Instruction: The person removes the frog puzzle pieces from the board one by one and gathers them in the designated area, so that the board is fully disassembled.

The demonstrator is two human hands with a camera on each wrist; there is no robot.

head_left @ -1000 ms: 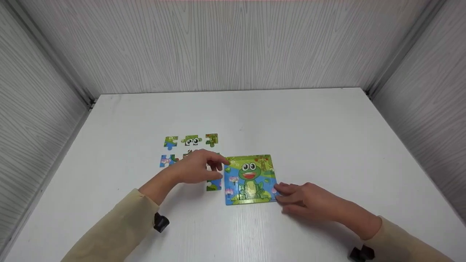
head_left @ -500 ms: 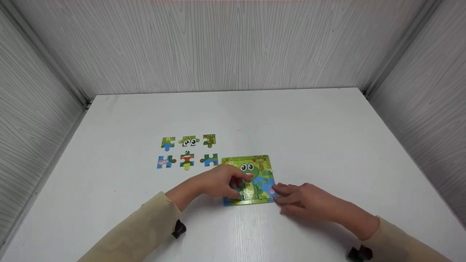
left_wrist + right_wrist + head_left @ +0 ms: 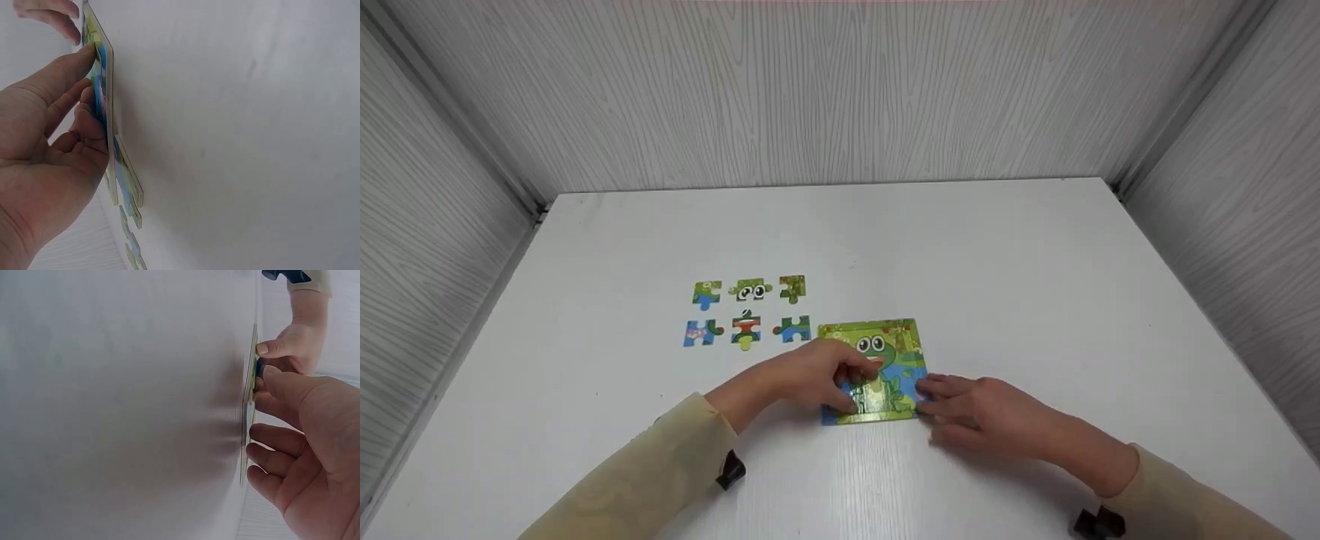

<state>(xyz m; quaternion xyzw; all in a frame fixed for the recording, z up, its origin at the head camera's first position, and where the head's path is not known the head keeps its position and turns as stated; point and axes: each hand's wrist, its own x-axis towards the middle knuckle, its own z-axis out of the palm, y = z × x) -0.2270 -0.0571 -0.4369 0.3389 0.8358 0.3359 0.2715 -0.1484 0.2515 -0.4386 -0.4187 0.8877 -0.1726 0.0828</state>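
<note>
A square frog puzzle board (image 3: pixel 904 375) lies flat on the table. My left hand (image 3: pixel 810 371) reaches over its lower left part, thumb and index finger bent down toward the picture. Between them it appears to pinch a small puzzle piece (image 3: pixel 259 367), dark at the edge and mostly hidden. The left wrist view shows the thumb (image 3: pixel 84 56) tip at the board's surface. My right hand (image 3: pixel 990 412) rests its fingertips on the board's right edge, its fingers loosely extended. Left of the board, loose puzzle pieces include the frog's eyes (image 3: pixel 751 290) and mouth (image 3: pixel 745 328).
Other loose pieces sit in two rows, among them a green corner (image 3: pixel 706 294) and a pink-flower piece (image 3: pixel 699 332). One more piece (image 3: pixel 128 174) lies close beside the board, covered by my hand in the head view. Pale panels (image 3: pixel 825 90) enclose the white table (image 3: pixel 1035 262).
My left hand has moved right from beside the loose pieces onto the board, uncovering the second row, and then stays there. My right hand has shifted slightly left over the board's edge.
</note>
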